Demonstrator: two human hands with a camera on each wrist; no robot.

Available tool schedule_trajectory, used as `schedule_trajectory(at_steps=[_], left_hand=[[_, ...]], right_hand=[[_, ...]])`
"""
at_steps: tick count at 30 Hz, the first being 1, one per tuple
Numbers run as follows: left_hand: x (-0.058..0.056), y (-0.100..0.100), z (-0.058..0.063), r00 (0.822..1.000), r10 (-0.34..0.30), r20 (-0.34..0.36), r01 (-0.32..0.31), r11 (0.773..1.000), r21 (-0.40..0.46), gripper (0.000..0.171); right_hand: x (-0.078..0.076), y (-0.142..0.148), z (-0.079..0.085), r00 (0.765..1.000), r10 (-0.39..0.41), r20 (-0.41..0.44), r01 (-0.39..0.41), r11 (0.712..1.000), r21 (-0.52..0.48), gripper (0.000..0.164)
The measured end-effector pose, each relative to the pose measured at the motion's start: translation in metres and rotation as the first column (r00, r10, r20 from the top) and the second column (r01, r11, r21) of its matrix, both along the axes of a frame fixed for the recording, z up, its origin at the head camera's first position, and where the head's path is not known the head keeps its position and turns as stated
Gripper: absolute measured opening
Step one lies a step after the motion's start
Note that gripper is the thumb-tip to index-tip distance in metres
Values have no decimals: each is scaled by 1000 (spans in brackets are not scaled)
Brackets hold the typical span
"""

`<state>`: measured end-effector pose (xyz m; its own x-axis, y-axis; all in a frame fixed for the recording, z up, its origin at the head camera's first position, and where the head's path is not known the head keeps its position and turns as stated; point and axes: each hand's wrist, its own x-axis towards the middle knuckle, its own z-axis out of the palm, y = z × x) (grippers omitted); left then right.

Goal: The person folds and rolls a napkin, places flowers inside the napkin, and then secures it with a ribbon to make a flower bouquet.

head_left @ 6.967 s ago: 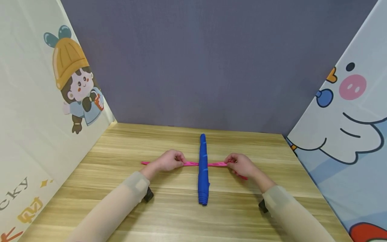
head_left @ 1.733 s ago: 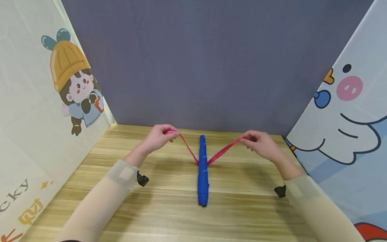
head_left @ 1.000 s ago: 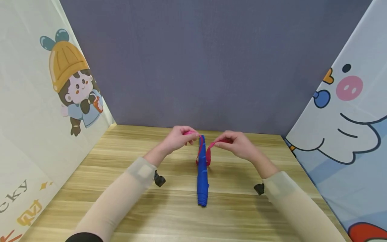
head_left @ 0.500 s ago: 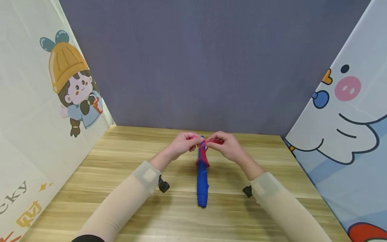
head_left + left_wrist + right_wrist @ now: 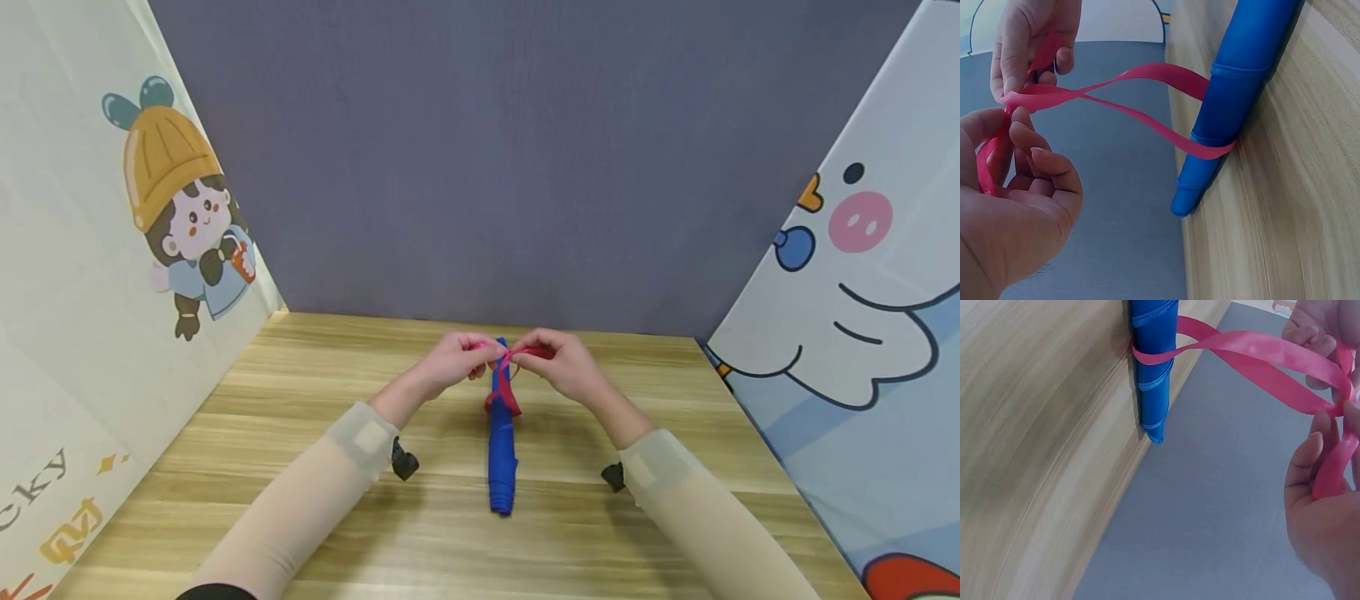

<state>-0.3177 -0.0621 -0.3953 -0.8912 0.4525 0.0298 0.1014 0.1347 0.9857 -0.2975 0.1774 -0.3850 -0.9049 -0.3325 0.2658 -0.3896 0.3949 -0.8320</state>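
A long blue roll (image 5: 502, 462), tapered at its far end and ringed by slanting edges, lies on the table. A pink ribbon (image 5: 507, 395) passes under it, and both sides rise in a loop above the roll. My left hand (image 5: 455, 364) pinches one part of the ribbon between thumb and fingers. Facing it, my right hand (image 5: 564, 363) pinches the other part. The fingertips of both hands nearly meet over the roll's far half. In the left wrist view the ribbon's sides (image 5: 1163, 74) cross just before the fingers. Ribbon tails run into both palms.
The wood-grain table (image 5: 337, 533) ends at a grey-blue back panel (image 5: 480, 167). Printed panels with cartoon figures stand on the left (image 5: 60, 250) and right (image 5: 900, 333). A small black wrist camera (image 5: 404, 461) hangs under the left sleeve.
Earlier the ribbon lay flat across under the roll. Both hands lifted its ends, spread them into a V, then came together above the roll and crossed them. Over the last half second they barely moved.
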Motion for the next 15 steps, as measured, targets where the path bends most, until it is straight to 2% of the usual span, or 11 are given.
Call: schedule_trajectory(at_steps=[5, 10, 15], left_hand=[[0, -1, 0, 1000, -20, -14, 20, 1000, -12, 23], [1, -3, -1, 996, -48, -70, 42, 995, -86, 21], [3, -2, -1, 992, -36, -123, 19, 991, -133, 22]], right_hand=[[0, 1, 0, 1000, -4, 0, 4, 1000, 15, 14], [0, 1, 0, 1000, -7, -8, 7, 999, 36, 13], [0, 1, 0, 1000, -3, -9, 3, 999, 39, 12]])
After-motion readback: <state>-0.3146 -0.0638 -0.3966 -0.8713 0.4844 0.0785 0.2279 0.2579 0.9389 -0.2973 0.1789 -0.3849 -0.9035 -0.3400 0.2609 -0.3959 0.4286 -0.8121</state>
